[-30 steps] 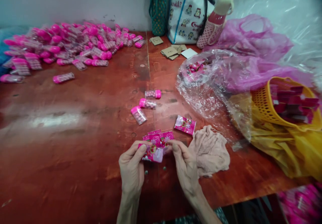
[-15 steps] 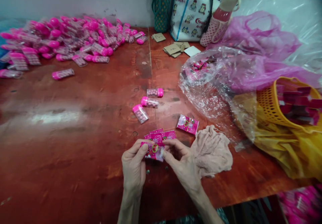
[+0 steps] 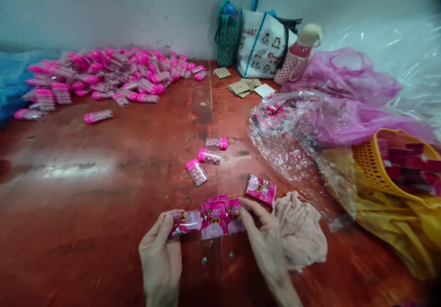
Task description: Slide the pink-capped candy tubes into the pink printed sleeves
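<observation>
Pink printed sachet strip (image 3: 206, 219), three joined packets, pinched flat by left hand (image 3: 161, 256) and right hand (image 3: 265, 247) fingers.

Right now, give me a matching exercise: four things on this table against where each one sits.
Things:
1. left hand
2. beige cloth
3. yellow basket
4. pile of pink-capped tubes

Places:
A. far left, by the wall
B. right edge, holding red packs
C. holding a pink sachet
D. just right of the right hand

Pairs: 1-C, 2-D, 3-B, 4-A
</observation>
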`<state>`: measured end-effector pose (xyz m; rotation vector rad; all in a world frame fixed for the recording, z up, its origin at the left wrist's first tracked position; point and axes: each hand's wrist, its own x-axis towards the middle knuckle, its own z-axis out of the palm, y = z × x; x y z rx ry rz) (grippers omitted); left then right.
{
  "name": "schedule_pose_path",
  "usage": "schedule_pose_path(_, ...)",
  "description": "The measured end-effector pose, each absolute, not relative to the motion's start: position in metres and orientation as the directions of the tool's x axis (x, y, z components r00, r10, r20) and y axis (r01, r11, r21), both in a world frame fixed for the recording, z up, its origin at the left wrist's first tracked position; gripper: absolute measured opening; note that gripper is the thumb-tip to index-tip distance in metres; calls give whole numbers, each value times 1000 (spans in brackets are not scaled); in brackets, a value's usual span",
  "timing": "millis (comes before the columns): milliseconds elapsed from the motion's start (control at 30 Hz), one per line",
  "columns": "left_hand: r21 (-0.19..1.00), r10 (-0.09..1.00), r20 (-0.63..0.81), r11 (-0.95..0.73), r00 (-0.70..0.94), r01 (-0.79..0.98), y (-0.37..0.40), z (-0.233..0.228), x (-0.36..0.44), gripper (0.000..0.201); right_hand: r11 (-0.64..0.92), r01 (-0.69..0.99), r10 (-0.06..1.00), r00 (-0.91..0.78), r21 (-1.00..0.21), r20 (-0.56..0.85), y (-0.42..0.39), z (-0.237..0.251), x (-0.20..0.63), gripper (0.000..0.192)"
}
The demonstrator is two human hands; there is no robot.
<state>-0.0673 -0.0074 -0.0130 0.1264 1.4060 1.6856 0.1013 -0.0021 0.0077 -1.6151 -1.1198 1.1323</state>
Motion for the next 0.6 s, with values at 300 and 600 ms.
schedule_pose_path(300,787,630,-472,-14,-617,-616,-1,0,-80,13,41,638,991,74,-769,114,77,-1,12,18)
schedule_pose_path(600,807,597,-410,-115,-689,-579,3,5,-86,9,-105,264,993,-20,-959,-115,36,11,50,21)
